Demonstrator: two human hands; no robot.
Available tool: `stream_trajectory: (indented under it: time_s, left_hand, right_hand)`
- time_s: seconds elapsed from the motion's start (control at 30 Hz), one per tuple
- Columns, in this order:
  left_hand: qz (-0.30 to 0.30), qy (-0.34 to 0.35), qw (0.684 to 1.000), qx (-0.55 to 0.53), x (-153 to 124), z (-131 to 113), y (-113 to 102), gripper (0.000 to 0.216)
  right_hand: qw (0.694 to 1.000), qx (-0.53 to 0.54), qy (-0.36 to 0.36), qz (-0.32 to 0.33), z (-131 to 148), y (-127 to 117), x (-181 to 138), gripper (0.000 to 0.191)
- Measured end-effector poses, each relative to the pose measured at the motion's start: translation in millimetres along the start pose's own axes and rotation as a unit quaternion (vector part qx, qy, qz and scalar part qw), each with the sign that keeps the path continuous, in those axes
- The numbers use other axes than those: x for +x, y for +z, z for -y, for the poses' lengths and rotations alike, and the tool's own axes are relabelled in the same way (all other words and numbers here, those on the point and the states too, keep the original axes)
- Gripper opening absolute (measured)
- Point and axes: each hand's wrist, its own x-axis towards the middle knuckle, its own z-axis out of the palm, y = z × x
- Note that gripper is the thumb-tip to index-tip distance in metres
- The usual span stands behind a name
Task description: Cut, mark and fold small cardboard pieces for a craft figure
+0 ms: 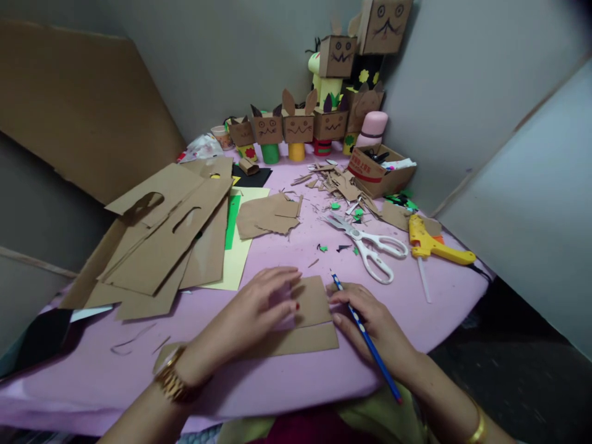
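In front of me a small square of cardboard (315, 302) lies next to a longer cardboard strip (300, 341), which sits along its near edge. My left hand (261, 308) is spread at the square's left side, fingers stretched out and thumb near its edge. It grips nothing that I can see. At the opposite side, my right hand (377, 317) has a blue pencil (368, 340) between its fingers, tip pointing away from me. The fingertips of that hand are at the square's right edge. My left palm and wrist hide part of the strip.
Cardboard sheets (161, 246) pile up on the left. White scissors (370, 243) and a yellow glue gun (435, 243) lie to the right. Cardboard scraps (342, 185) and a small box (383, 176) are beyond. Animal-faced cardboard figures (298, 128) line the back wall.
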Motion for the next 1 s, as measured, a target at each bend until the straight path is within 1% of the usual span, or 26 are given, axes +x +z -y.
stream_trajectory:
  time_s: [0.07,0.1,0.17,0.23,0.3,0.4,0.5,0.67,0.93,1.0]
  left_hand:
    - [0.056,0.011,0.998,0.021,-17.3,-2.3,1.5,0.065]
    - [0.065,0.008,0.997,0.039,-24.7,-3.2,4.7,0.073]
    - [0.079,0.004,0.994,0.081,-35.0,-4.2,13.6,0.077]
    - [0.079,0.000,0.990,0.114,-39.4,-4.1,22.3,0.076]
    - [0.070,-0.001,0.989,0.133,-39.7,-3.2,27.9,0.073]
    - [0.057,0.001,0.988,0.143,-38.2,-1.7,30.2,0.072]
    - [0.057,0.001,0.987,0.148,-38.4,-0.3,30.2,0.071]
    - [0.061,0.009,0.984,0.165,-40.8,3.1,31.9,0.066]
    - [0.057,0.010,0.985,0.166,-40.5,4.2,32.9,0.064]
    - [0.056,0.008,0.986,0.160,-40.6,3.6,31.9,0.063]
  right_hand:
    - [0.999,-0.001,-0.012,0.034,-1.4,-5.9,3.3,0.031]
    - [0.998,-0.005,-0.017,0.054,-2.0,-8.3,5.8,0.035]
    - [0.995,-0.026,-0.022,0.097,-2.5,-11.4,11.5,0.040]
    - [0.988,-0.064,-0.022,0.136,-2.6,-12.2,16.6,0.038]
    - [0.982,-0.099,-0.024,0.161,-3.0,-11.2,19.8,0.033]
    - [0.980,-0.113,-0.023,0.163,-4.8,-9.5,21.2,0.027]
    - [0.983,-0.101,-0.022,0.153,-6.9,-9.6,21.1,0.026]
    - [0.986,-0.086,-0.020,0.144,-7.6,-11.3,22.6,0.030]
    - [0.984,-0.090,-0.010,0.152,-7.3,-11.5,23.5,0.031]
    - [0.983,-0.089,-0.014,0.161,-8.3,-11.5,23.1,0.034]
